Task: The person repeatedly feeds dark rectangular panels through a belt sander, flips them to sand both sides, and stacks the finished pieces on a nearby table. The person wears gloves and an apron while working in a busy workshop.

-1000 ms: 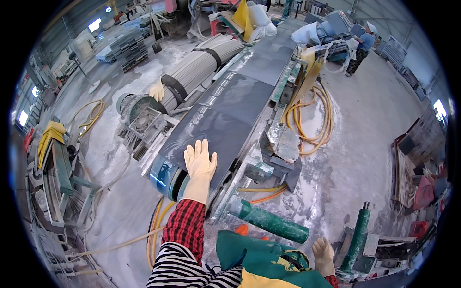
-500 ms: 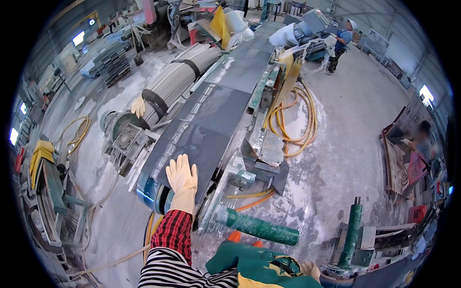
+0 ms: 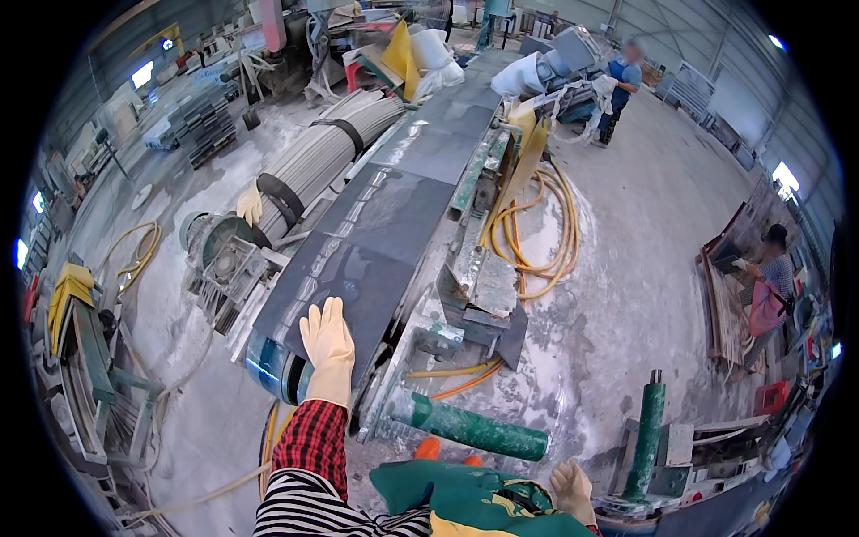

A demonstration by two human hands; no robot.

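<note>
Supervisor: What surrounded the dark belt (image 3: 380,215)?

Inspector: Beside its left edge stood a dusty motor unit (image 3: 233,257); past that lay a strapped bundle of pale strips (image 3: 331,148), with a loose glove (image 3: 250,205) at its near end. Off the right edge, yellow hoses (image 3: 564,242) lay coiled on the floor. A green roller (image 3: 479,428) jutted out near the belt's near right corner, obstructing the ground before the wearer's orange footwear (image 3: 428,448). A person in blue (image 3: 619,88) stood near the far end, on the right.

Supervisor: And the hands?

Inspector: The gloved left hand (image 3: 327,347) was flat, fingers extended and close together, clamped on nothing. The belt lay directly beneath it, at the near end. The right hand (image 3: 571,490) was well apart from the belt, fingers partly curled; whether they held anything, I could not tell.
</note>
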